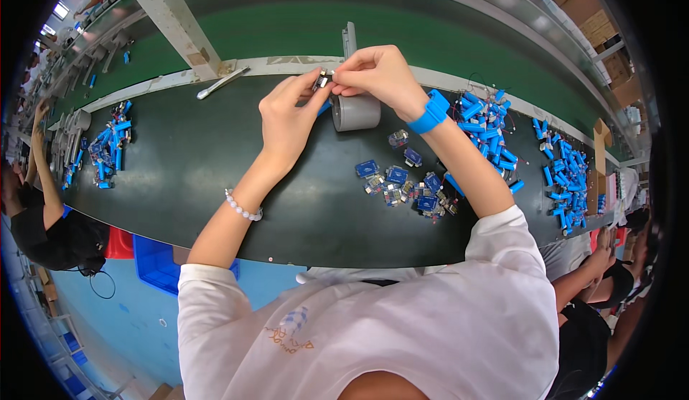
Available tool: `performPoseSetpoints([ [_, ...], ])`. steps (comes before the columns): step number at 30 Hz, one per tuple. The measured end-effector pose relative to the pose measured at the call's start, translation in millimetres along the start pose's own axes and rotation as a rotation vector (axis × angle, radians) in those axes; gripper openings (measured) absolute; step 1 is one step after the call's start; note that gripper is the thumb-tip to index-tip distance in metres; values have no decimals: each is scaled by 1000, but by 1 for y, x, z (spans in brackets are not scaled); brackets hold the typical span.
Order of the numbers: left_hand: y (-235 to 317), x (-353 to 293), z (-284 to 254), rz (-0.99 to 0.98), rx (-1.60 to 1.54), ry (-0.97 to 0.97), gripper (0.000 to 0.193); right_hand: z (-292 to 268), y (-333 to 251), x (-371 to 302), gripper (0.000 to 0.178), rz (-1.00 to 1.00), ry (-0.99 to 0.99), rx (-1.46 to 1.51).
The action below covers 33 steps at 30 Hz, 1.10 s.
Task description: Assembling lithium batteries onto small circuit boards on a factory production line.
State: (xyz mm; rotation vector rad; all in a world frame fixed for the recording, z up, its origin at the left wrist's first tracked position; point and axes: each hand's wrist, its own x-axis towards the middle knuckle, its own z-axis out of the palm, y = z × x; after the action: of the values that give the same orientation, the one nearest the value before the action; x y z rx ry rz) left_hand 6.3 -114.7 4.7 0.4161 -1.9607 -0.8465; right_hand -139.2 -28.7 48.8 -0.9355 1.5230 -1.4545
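Observation:
My left hand pinches a small circuit board with metal connectors between thumb and fingertips. My right hand is closed in a pinch at the board's right edge; a tiny whitish piece shows at its fingertips, too small to name. Just below both hands lies a grey cylindrical housing on the dark table. Part of a blue battery cell shows beside it, under my left fingers. Nearer me, right of the middle, several small circuit boards with blue parts lie in a loose cluster.
Heaps of blue battery cells with wires lie at the right, with another heap farther right and one at the left. A green conveyor belt runs beyond a pale rail. A white post stands there. People work on both sides.

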Motion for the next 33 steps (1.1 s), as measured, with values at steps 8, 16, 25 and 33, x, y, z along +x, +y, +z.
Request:
performPoseSetpoints([
  [8, -4, -1, 0, 18, 22, -13, 24, -6, -2, 1, 18, 60, -79, 30],
  [16, -8, -1, 1, 83, 87, -16, 24, -10, 7, 7, 18, 82, -142, 19],
  [25, -11, 2, -1, 310, 280, 32, 25, -3, 7, 7, 15, -15, -111, -95],
  [33, -12, 3, -2, 341, 295, 24, 25, -5, 13, 7, 18, -53, -113, -27],
])
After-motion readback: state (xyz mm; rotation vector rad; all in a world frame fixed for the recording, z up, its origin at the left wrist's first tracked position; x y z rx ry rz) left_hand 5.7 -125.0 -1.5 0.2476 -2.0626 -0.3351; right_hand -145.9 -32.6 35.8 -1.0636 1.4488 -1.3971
